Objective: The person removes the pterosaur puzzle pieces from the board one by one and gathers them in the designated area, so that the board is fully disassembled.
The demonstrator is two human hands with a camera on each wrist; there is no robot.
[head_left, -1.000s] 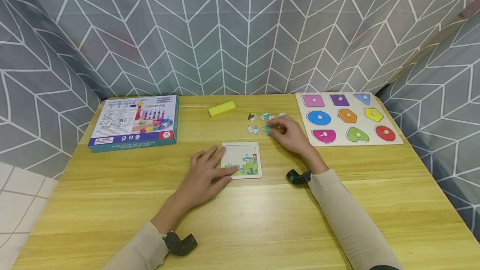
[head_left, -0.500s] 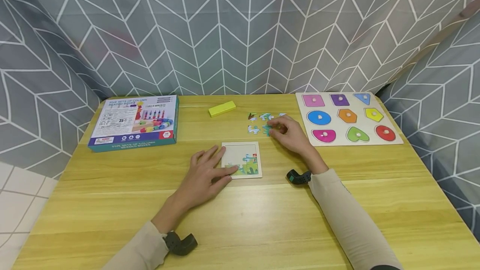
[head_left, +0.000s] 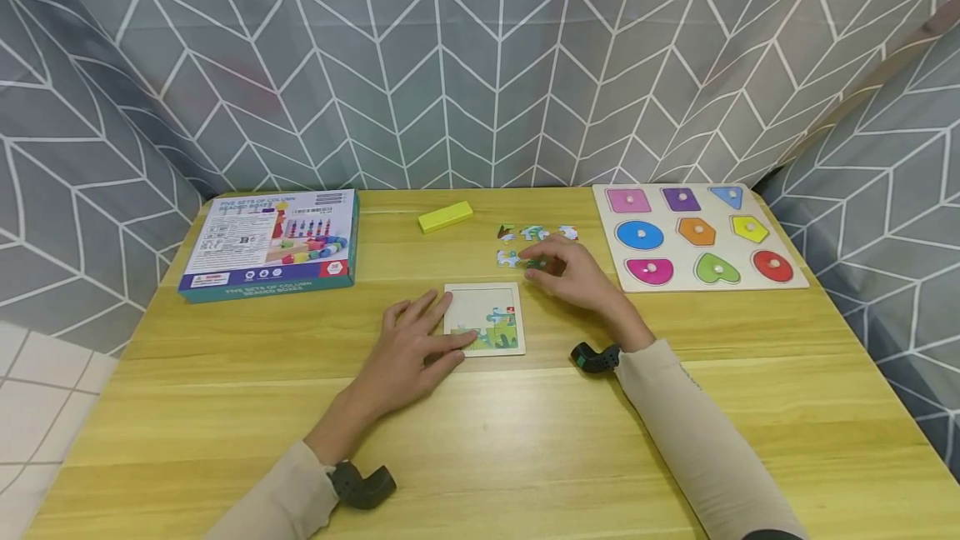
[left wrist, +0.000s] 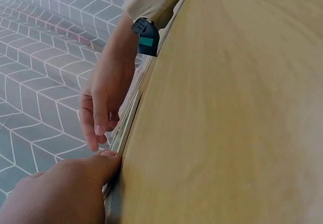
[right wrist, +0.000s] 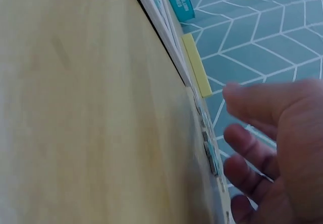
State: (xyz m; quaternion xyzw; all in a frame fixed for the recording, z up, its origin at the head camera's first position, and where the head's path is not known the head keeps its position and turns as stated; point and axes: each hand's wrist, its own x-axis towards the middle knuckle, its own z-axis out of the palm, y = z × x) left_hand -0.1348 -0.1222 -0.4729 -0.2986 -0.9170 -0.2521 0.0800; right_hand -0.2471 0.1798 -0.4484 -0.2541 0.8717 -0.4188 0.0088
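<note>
My left hand (head_left: 408,348) lies with spread fingers at the left side of a small square puzzle tray (head_left: 465,298). Its index fingertip rests on the green jigsaw pieces (head_left: 498,336) fitted along the tray's bottom and right. My right hand (head_left: 573,273) is over the loose jigsaw pieces (head_left: 507,258) behind the tray, thumb and index finger on either side of one greenish piece (head_left: 534,263). I cannot tell if they pinch it. In the right wrist view, the right hand's other fingers (right wrist: 242,171) are bent and hold nothing, and loose pieces (right wrist: 211,153) lie below.
A yellow block (head_left: 445,217) lies behind the tray. A board of coloured knobbed shapes (head_left: 660,277) sits at the back right, close to the right hand. At the back left stands a bead-toy box (head_left: 266,248). A patterned grey curtain (head_left: 480,65) hangs along the table's back edge.
My right hand has shifted slightly left, its thumb and index finger now over the greenish piece and uncovering the piece at the back right. The left hand has stayed on the tray.
</note>
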